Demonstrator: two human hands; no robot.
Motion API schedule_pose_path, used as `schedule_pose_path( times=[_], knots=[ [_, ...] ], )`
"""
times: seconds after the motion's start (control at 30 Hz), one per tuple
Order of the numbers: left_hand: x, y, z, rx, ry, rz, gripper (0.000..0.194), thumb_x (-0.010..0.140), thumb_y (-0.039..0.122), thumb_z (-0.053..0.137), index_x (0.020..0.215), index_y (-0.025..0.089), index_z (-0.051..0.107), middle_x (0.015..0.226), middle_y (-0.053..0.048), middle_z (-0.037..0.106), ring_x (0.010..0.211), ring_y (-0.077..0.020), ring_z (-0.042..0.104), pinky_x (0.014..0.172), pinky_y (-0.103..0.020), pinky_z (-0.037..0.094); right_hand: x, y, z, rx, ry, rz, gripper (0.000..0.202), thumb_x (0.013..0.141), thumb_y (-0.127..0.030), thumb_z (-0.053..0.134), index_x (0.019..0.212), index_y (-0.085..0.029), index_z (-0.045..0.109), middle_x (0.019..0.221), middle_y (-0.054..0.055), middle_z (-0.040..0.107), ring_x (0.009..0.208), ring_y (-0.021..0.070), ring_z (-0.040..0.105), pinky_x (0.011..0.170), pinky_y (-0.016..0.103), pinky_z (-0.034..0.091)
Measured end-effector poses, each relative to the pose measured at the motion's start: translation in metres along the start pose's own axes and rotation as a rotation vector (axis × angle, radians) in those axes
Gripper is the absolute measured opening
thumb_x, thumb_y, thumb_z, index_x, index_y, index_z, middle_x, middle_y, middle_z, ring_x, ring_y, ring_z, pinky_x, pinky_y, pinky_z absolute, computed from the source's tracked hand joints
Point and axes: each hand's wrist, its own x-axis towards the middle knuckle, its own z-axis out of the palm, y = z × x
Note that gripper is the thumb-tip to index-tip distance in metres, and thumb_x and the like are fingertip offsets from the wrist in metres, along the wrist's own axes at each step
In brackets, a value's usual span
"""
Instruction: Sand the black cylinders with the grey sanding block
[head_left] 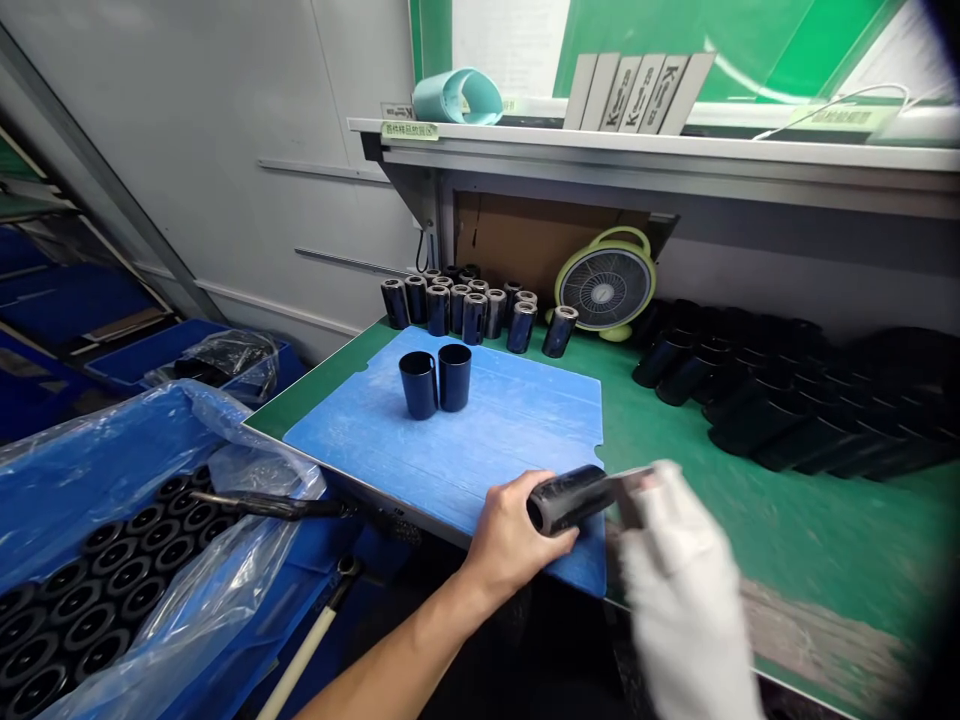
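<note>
My left hand (504, 530) is bare and wrapped round a glossy black cylinder (571, 500), held tilted above the near right part of a blue sheet (360, 425). The cylinder's open, hollow end faces left. In a white glove, my right hand (679, 530) pinches a flat grey-brown block (630, 492) against or very close to the cylinder's right end; motion blurs it, and I cannot tell what kind of block it is. Two black cups (418, 388) stand upright side by side on the sheet, open ends up.
Several upright dark cylinders (474, 318) line the green bench's back edge beside a round fan (604, 290). More black cylinders (780, 400) lie stacked at right. A plastic-lined blue bin (97, 430) of black parts stands left. Above, a shelf (637, 150) holds narrow boxes (637, 95).
</note>
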Motion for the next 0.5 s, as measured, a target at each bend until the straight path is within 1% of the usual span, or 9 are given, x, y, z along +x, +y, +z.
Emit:
schedule_pose_path(
  times=[0.03, 0.07, 0.1, 0.13, 0.2, 0.23, 0.33, 0.43, 0.5],
  knots=[
    [0.0, 0.0, 0.0, -0.01, 0.001, 0.006, 0.041, 0.072, 0.023, 0.08, 0.112, 0.02, 0.073, 0.103, -0.003, 0.078, 0.092, -0.0215, 0.073, 0.085, -0.029, 0.057, -0.003, -0.012, 0.007, 0.036, -0.028, -0.107, 0.052, 0.098, -0.024, 0.045, 0.15, -0.024, 0.044, 0.156, 0.012, 0.044, 0.148, 0.0307, 0.036, 0.112, 0.055, 0.045],
    [0.001, 0.0, 0.0, -0.015, 0.005, 0.009, 0.04, 0.073, 0.023, 0.079, 0.112, 0.02, 0.073, 0.103, -0.004, 0.078, 0.092, -0.0215, 0.073, 0.085, -0.029, 0.057, -0.004, -0.022, 0.015, 0.051, -0.049, -0.154, 0.053, 0.097, -0.022, 0.046, 0.15, -0.025, 0.045, 0.155, 0.011, 0.046, 0.148, 0.0307, 0.034, 0.111, 0.054, 0.047],
    [0.001, 0.0, 0.0, -0.011, 0.014, 0.008, 0.041, 0.072, 0.023, 0.08, 0.113, 0.019, 0.073, 0.102, -0.004, 0.078, 0.092, -0.0215, 0.073, 0.085, -0.029, 0.057, -0.004, -0.029, 0.023, 0.043, -0.052, -0.158, 0.052, 0.097, -0.021, 0.045, 0.148, -0.025, 0.046, 0.154, 0.011, 0.047, 0.148, 0.0315, 0.035, 0.11, 0.055, 0.047],
    [0.001, -0.001, 0.0, -0.003, 0.024, 0.003, 0.044, 0.07, 0.023, 0.081, 0.114, 0.019, 0.072, 0.102, -0.004, 0.078, 0.091, -0.0218, 0.073, 0.086, -0.029, 0.057, -0.002, -0.033, 0.029, 0.023, -0.033, -0.119, 0.05, 0.098, -0.02, 0.044, 0.147, -0.025, 0.048, 0.153, 0.012, 0.047, 0.147, 0.0321, 0.037, 0.111, 0.057, 0.047],
    [0.001, -0.001, 0.0, 0.006, 0.022, -0.008, 0.049, 0.067, 0.022, 0.083, 0.115, 0.019, 0.072, 0.103, -0.003, 0.078, 0.092, -0.022, 0.072, 0.086, -0.03, 0.056, 0.001, -0.034, 0.035, 0.008, -0.007, -0.035, 0.049, 0.099, -0.02, 0.043, 0.147, -0.026, 0.048, 0.154, 0.013, 0.046, 0.143, 0.0319, 0.043, 0.113, 0.057, 0.045],
    [0.001, -0.001, 0.0, -0.001, 0.009, -0.009, 0.049, 0.067, 0.022, 0.082, 0.115, 0.019, 0.072, 0.103, -0.003, 0.078, 0.092, -0.0218, 0.072, 0.086, -0.03, 0.056, 0.001, -0.03, 0.035, 0.025, -0.019, -0.047, 0.05, 0.099, -0.02, 0.043, 0.148, -0.028, 0.047, 0.155, 0.012, 0.045, 0.143, 0.0314, 0.043, 0.113, 0.056, 0.045],
    [0.001, 0.002, -0.002, -0.05, -0.03, -0.02, 0.047, 0.067, 0.02, 0.082, 0.114, 0.019, 0.073, 0.102, -0.003, 0.077, 0.093, -0.0217, 0.071, 0.086, -0.03, 0.054, -0.003, -0.007, 0.028, 0.02, -0.052, -0.121, 0.052, 0.098, -0.019, 0.048, 0.148, -0.033, 0.047, 0.151, 0.007, 0.05, 0.143, 0.0303, 0.044, 0.11, 0.047, 0.05],
    [-0.001, 0.01, -0.013, -0.205, -0.024, -0.102, 0.051, 0.063, 0.021, 0.087, 0.111, 0.018, 0.072, 0.101, -0.003, 0.074, 0.093, -0.0205, 0.067, 0.084, -0.029, 0.051, 0.001, 0.03, 0.019, -0.105, 0.113, 0.004, 0.033, 0.1, -0.029, 0.051, 0.132, -0.027, 0.061, 0.135, 0.011, 0.062, 0.12, 0.0282, 0.063, 0.093, 0.043, 0.058],
    [-0.005, 0.016, -0.024, -0.413, -0.04, -0.229, 0.049, 0.067, 0.026, 0.088, 0.111, 0.017, 0.069, 0.089, -0.001, 0.069, 0.079, -0.0154, 0.063, 0.07, -0.025, 0.048, 0.017, 0.047, 0.023, -0.089, 0.177, 0.031, 0.029, 0.101, -0.037, 0.053, 0.125, -0.024, 0.063, 0.127, 0.01, 0.064, 0.111, 0.0232, 0.065, 0.09, 0.041, 0.058]
  ],
)
